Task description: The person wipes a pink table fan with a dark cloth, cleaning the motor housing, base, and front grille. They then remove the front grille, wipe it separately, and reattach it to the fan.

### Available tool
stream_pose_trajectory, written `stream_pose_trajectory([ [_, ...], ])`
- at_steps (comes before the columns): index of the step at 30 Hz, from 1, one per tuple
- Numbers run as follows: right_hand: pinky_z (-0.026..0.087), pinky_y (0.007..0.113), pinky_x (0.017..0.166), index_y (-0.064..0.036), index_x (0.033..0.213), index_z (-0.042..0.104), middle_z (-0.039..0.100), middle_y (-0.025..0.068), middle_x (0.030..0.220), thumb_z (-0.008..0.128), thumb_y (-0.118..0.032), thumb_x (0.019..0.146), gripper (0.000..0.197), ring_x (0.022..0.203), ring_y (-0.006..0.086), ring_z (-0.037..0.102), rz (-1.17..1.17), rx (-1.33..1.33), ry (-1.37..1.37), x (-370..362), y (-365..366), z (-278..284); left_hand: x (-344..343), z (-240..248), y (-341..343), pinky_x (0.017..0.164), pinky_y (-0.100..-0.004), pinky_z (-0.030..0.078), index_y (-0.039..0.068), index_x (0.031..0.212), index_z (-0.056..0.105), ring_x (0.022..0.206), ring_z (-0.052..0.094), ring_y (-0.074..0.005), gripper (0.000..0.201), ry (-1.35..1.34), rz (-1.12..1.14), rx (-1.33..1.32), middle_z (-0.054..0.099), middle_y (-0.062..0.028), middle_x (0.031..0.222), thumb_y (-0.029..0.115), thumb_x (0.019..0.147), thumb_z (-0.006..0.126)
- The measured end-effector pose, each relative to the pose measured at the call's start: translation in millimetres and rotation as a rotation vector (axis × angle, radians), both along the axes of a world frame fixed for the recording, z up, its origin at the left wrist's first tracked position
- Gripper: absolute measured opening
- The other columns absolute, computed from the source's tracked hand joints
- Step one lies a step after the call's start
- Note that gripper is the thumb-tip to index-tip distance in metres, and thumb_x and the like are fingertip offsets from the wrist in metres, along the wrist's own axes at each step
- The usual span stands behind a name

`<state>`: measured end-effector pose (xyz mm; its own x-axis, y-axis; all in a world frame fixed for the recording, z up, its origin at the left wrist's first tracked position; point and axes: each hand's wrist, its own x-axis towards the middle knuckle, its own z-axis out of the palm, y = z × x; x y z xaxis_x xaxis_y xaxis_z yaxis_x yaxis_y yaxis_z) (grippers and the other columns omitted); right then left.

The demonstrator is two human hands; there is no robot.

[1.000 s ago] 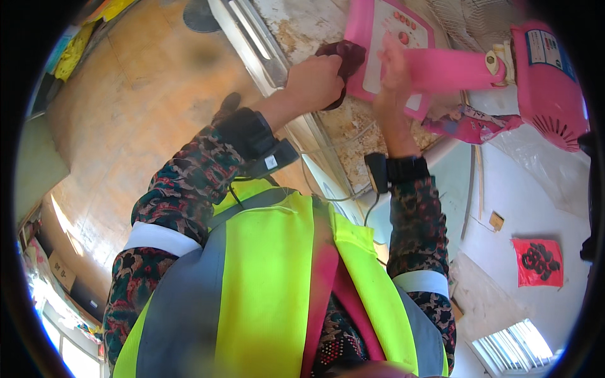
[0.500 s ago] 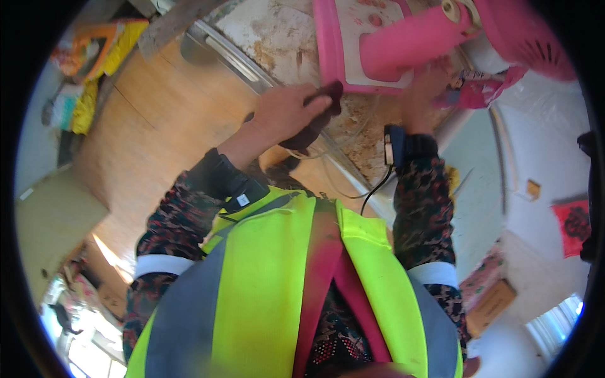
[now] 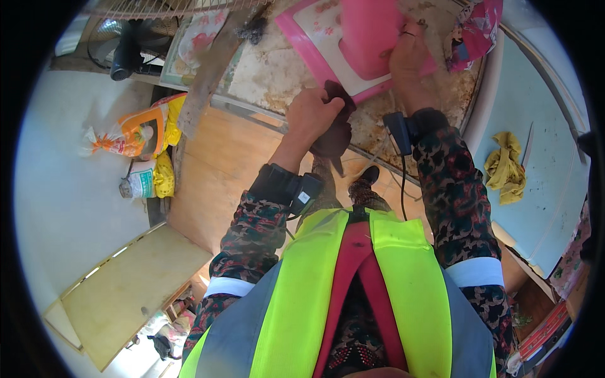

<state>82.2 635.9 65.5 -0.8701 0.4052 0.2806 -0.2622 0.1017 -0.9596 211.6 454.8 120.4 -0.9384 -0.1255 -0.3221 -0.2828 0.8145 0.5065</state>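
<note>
My left hand is closed around a dark brown cloth. Part of this cloth touches the near corner of a pink-and-white square base. From the base rises a thick pink column, cut off by the upper edge; it looks like part of a fan stand. My right hand grips the right side of the column, its fingers curled. Base and column rest on a stained, worn tabletop.
A pink printed bag lies right of the base. Further right, a yellow cloth lies beside a knife-like thing on a pale blue surface. Orange and yellow bags stand at left, below a dark fan.
My view has shifted, so the pink stand appears further left and its slotted head is out of sight. The left hand still holds the dark cloth, now at the base's corner.
</note>
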Motion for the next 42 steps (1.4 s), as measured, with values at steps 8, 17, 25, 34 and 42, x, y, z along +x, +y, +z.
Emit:
stream_pose_trajectory([
  [8, 0.050, 0.041, 0.079, -0.0049, 0.111, 0.067, 0.066, 0.0125, 0.096, 0.044, -0.032, 0.098, 0.037, 0.089, 0.0307, 0.064, -0.028, -0.058, 0.079, 1.0, -1.3, -14.0, -35.2, 5.3, -14.3, 0.078, -0.0495, 0.053, 0.006, 0.089, 0.070, 0.092, 0.066, -0.0395, 0.041, 0.013, -0.052, -0.240, 0.069, -0.0196, 0.095, 0.045, 0.077, 0.062],
  [17, 0.045, 0.044, 0.081, -0.0003, 0.097, 0.063, 0.064, 0.0172, 0.090, 0.044, -0.031, 0.097, 0.036, 0.086, 0.0343, 0.059, 0.010, -0.012, 0.048, 2.5, 0.3, -21.0, -81.0, 16.8, -30.0, 0.087, -0.0486, 0.052, 0.008, 0.099, 0.073, 0.102, 0.065, -0.0380, 0.042, -0.038, -0.230, -0.342, 0.069, -0.0188, 0.107, 0.043, 0.080, 0.058],
  [25, 0.045, 0.045, 0.078, 0.0003, 0.095, 0.062, 0.061, 0.0210, 0.088, 0.038, -0.024, 0.098, 0.034, 0.085, 0.0409, 0.056, -0.124, 0.270, 0.238, -7.6, 0.7, -25.1, 6.2, 2.8, 27.3, 0.075, -0.0492, 0.054, 0.005, 0.083, 0.070, 0.084, 0.067, -0.0392, 0.034, 0.036, -0.272, -0.391, 0.069, -0.0197, 0.084, 0.037, 0.083, 0.060],
  [34, 0.049, 0.034, 0.062, -0.0014, 0.112, 0.062, 0.063, 0.0146, 0.095, 0.044, -0.022, 0.097, 0.032, 0.079, 0.0266, 0.061, -0.022, 0.126, 0.249, -20.6, 4.2, -44.2, 38.5, 22.3, -13.2, 0.059, -0.0466, 0.047, 0.003, 0.071, 0.063, 0.068, 0.064, -0.0391, 0.035, 0.169, -0.052, -0.191, 0.060, -0.0201, 0.065, 0.037, 0.081, 0.066],
  [42, 0.052, 0.037, 0.049, 0.0000, 0.112, 0.062, 0.061, 0.0159, 0.101, 0.039, -0.027, 0.096, 0.039, 0.070, 0.0295, 0.064, 0.145, -0.109, -0.009, -3.9, 0.8, -20.8, 20.3, 3.4, 25.5, 0.065, -0.0488, 0.052, 0.010, 0.095, 0.058, 0.083, 0.063, -0.0379, 0.025, 0.467, -0.347, -0.273, 0.062, -0.0142, 0.095, 0.032, 0.085, 0.066],
])
